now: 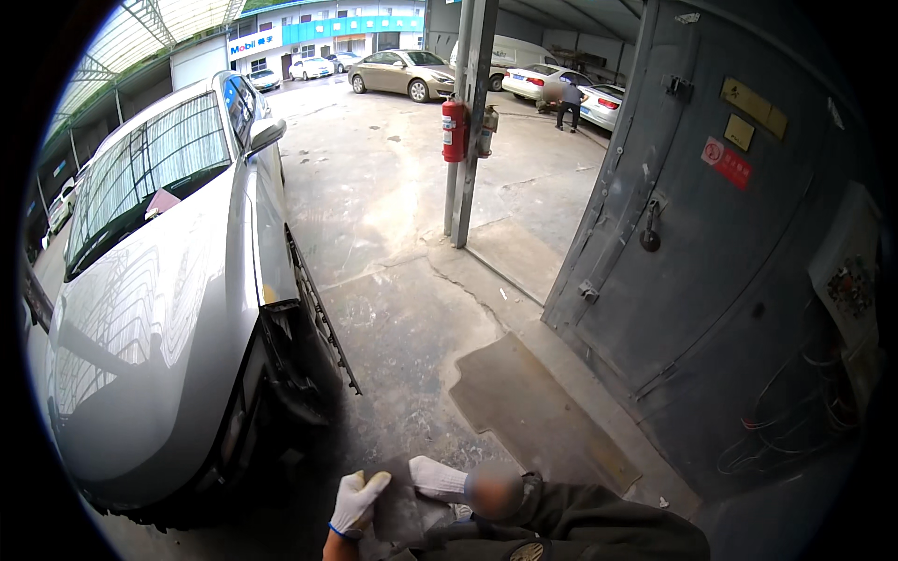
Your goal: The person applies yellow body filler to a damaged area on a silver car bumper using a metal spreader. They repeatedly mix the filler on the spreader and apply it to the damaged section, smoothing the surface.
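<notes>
Both hands wore white gloves at the lower edge of the view. A dark grey flat piece lay between them, in front of the wearer's dark clothing. Left hand: fingers curled at the piece's left edge, thumb raised toward its upper part, apparently pinching it. Right hand: laid along the upper right of the piece; whether its fingers pinched or merely rested could not be told. Probable reason for the two-sided hold: a thin piece supported at both edges would sag or twist less. Material unclear.

Silver car stood to the left, a dark opening exposed at its front corner and a thin toothed strip jutting from its side. A flat mat lay on the concrete floor, near the grey metal door.

Containers: red fire extinguisher and a duller cylinder were up against the steel post, presumably for quick reach; contents hidden. Door shut, so whatever was behind it went unseen. Pale panel at far right, with loose wires below; too dim to read further.
</notes>
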